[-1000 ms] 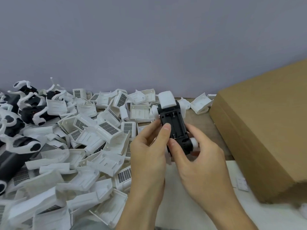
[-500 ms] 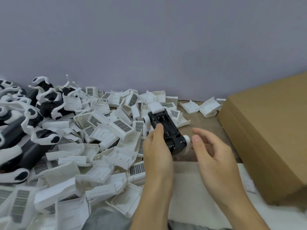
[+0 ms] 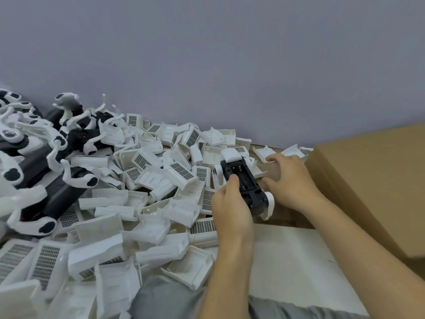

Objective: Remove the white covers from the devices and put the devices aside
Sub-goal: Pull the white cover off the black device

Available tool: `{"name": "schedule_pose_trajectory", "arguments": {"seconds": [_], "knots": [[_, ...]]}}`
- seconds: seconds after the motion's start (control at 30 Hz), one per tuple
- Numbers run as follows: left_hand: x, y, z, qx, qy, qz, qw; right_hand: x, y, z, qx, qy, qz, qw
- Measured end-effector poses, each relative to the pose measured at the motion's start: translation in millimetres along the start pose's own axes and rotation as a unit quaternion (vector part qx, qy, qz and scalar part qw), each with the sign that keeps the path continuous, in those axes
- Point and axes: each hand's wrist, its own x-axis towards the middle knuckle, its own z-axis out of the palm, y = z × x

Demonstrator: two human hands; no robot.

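The landmark for all positions is the cardboard box (image 3: pixel 372 180) at the right edge of the view.

Far left of the box, against the wall, lies a heap of black-and-white devices (image 3: pixel 46 171) with curved white arms. Between that heap and the box spreads a loose pile of white covers (image 3: pixel 147 199), many showing a gridded panel. These appear to be thin moulded shells: light, stiff and probably brittle at the edges. They should slide over one another easily, so the pile is not a stable rest.

Just left of the box, above the near edge of the pile, the left hand (image 3: pixel 232 212) grips the black device (image 3: pixel 245 185) from its left side, thumb laid on the top face and fingers curled underneath. The device is a rigid, elongated black body with an open recessed bay facing up, a white part at its far end and a white round part at its near end. It looks light enough for one hand. Hold it by the long side walls; avoid pressing on the open bay or levering on the white ends, which may snap.

Immediately beside the box, the right hand (image 3: pixel 289 180) reaches forward with curled fingers onto a loose white cover piece (image 3: pixel 264 153) on the brown table (image 3: pixel 287 217). Whether it actually pinches the piece cannot be told.
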Motion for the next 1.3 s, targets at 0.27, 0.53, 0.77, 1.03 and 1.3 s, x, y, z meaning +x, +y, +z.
{"name": "schedule_pose_trajectory", "arguments": {"seconds": [0.27, 0.53, 0.77, 1.03, 1.3], "knots": [[1.0, 1.5, -1.1, -0.003, -0.013, -0.013, 1.0, 20.9, -9.4, -3.8, -0.027, -0.02, -0.044, 0.998], [0.4, -1.4, 0.2, 0.03, -0.013, 0.003, 0.999, -42.7, -6.8, -45.7, 0.109, 0.071, -0.01, 0.991], [-0.2, -6.7, 0.6, 0.068, -0.043, 0.049, 0.996, -102.6, 7.2, -53.1, 0.187, 0.094, 0.026, 0.977], [-4.6, -10.5, 2.7, 0.151, -0.151, 0.193, 0.958, -102.0, 0.9, -42.1, 0.223, 0.06, -0.007, 0.973], [-4.7, -16.5, 0.7, 0.155, -0.197, 0.168, 0.953, -97.7, -12.5, -9.7, 0.393, 0.17, 0.029, 0.903]]}}
